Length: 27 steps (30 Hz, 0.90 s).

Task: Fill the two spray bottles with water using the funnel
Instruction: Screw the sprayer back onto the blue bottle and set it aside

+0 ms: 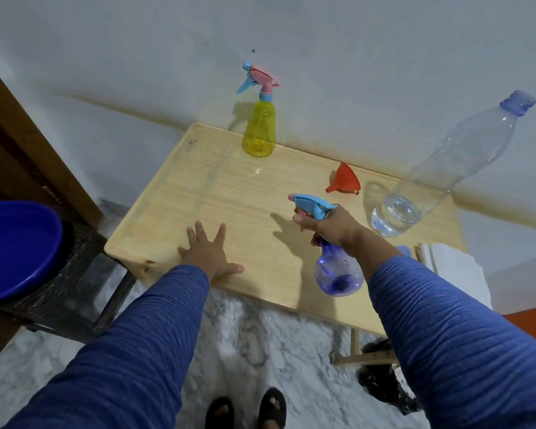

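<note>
The right hand [325, 226] grasps the neck of a translucent purple spray bottle [338, 274] with a rounded, bulbous body and a light-blue plastic trigger head, holding it tilted over the near part of the pale wood-grain worktop [198, 193], while the left hand [209, 250] lies flat on the worktop with its fingers spread. At the far edge stands a translucent yellow spray bottle [259, 131], tapered, with a pink-and-blue trigger, and to the right a red plastic funnel [345, 179] lies on its side beside a tall clear ribbed water bottle [440, 174] holding a little water. A glossy blue basin [16, 249] sits on a dark stool at the left.
</note>
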Tool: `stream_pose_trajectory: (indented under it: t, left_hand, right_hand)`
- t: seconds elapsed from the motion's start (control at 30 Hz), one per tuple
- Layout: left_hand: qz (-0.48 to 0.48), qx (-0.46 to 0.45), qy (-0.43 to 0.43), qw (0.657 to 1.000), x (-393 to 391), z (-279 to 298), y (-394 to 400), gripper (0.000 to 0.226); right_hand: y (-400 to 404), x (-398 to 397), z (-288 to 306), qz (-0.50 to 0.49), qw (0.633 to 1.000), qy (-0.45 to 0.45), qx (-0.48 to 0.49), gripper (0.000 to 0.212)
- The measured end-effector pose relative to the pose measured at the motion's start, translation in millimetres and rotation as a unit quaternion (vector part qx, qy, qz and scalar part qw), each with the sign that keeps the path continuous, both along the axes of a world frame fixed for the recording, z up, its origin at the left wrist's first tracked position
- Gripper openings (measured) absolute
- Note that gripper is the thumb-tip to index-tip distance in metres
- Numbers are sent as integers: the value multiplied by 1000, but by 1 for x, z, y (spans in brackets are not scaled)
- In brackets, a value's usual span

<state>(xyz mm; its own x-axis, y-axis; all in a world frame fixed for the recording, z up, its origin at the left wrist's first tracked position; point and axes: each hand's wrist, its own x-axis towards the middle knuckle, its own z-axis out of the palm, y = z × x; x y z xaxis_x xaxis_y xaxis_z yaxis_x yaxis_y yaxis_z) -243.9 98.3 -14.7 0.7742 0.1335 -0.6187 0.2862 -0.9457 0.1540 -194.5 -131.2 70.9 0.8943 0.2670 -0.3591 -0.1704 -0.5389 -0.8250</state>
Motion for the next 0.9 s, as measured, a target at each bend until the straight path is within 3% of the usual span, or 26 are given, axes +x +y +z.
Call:
stream_pose_trajectory:
  t: [0.17,0.27,0.4,0.47,0.57,0.67,0.9]
  left_hand:
    - [8,-10,7,1000,1,4,3,109]
    - [32,-106,-58,992,3,12,-5,99]
    - [77,-397,-149,902,7,40,-34,100]
    - [78,-459,-164,870,11,54,-46,109]
    - [73,-484,-196,850,18,64,-53,105]
    - [86,-478,-237,842,23,70,-53,103]
    - [138,-453,-328,817,44,83,-64,90]
  right_hand:
    - [5,-4,9,-57,984,-84,145,47]
    - [11,-2,17,-111,962,-105,225,34]
    - [24,1,30,-136,940,-118,290,32]
    - [29,4,35,-139,936,-117,301,27]
    - [37,9,45,-138,929,-106,328,18]
    - [42,16,55,-130,927,-112,333,22]
    - [43,26,60,-170,937,-155,264,24]
